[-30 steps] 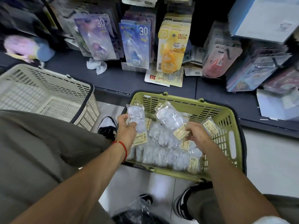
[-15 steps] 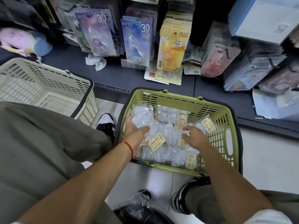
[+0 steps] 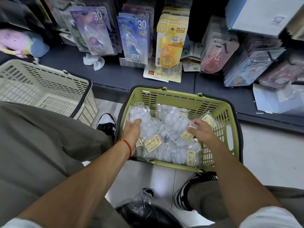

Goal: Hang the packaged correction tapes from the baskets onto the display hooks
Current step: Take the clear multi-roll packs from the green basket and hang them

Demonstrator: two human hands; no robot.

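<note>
A green basket (image 3: 181, 96) on the floor between my feet holds several clear packs of white correction tapes (image 3: 172, 152) with yellow labels. My left hand (image 3: 133, 130), a red string at its wrist, rests at the basket's left side with its fingers curled on one clear pack (image 3: 139, 112). At the right side, my right hand (image 3: 201, 131) pinches the edge of another clear pack (image 3: 176, 120) on the pile. Above the dark shelf, carded correction tapes hang on display hooks: purple (image 3: 93, 30), blue (image 3: 134, 37), yellow (image 3: 171, 41) and red (image 3: 217, 51).
An empty cream basket (image 3: 41, 83) stands to the left beside my knee. A crumpled tissue (image 3: 93, 60) and loose cards (image 3: 162, 74) lie on the dark shelf (image 3: 115, 74). A black plastic bag (image 3: 139, 209) sits near my feet. More stock crowds the shelf's right end.
My left hand has lowered the pack it held up back onto the pile. My right hand has shifted right and now pinches a different pack's edge.
</note>
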